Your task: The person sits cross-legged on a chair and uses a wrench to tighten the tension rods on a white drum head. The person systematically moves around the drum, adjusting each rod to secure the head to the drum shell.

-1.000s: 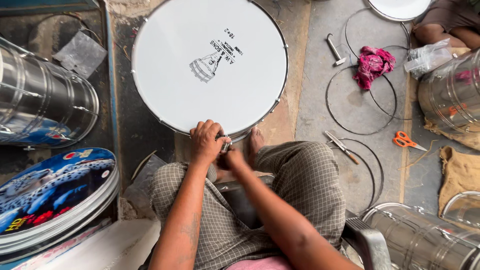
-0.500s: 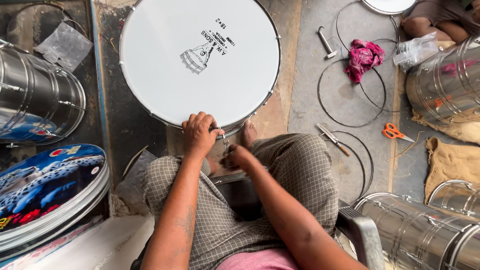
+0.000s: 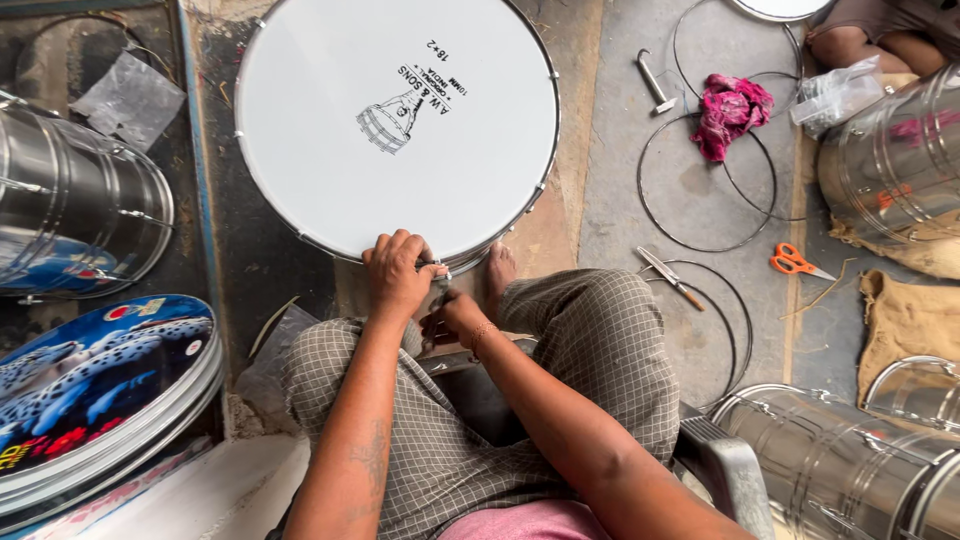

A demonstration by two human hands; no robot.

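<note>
Down at the lap, checked trousers point(image 3: 560, 400) and both forearms run up to the drum point(image 3: 397, 125). The right hand point(image 3: 455, 318) sits low under the near rim, fingers curled around something small; what it is can't be made out, the left hand covers it. The left hand point(image 3: 397, 275) is closed over the rim, fingers bent, gripping a small metal piece there. A bare foot point(image 3: 498, 272) touches the drum's edge. The white drumhead lies flat, its top edge cut off. Right of it: pliers point(image 3: 670, 278), scissors point(image 3: 795, 262), wire hoops point(image 3: 700, 185), a pink rag point(image 3: 730, 110).
</note>
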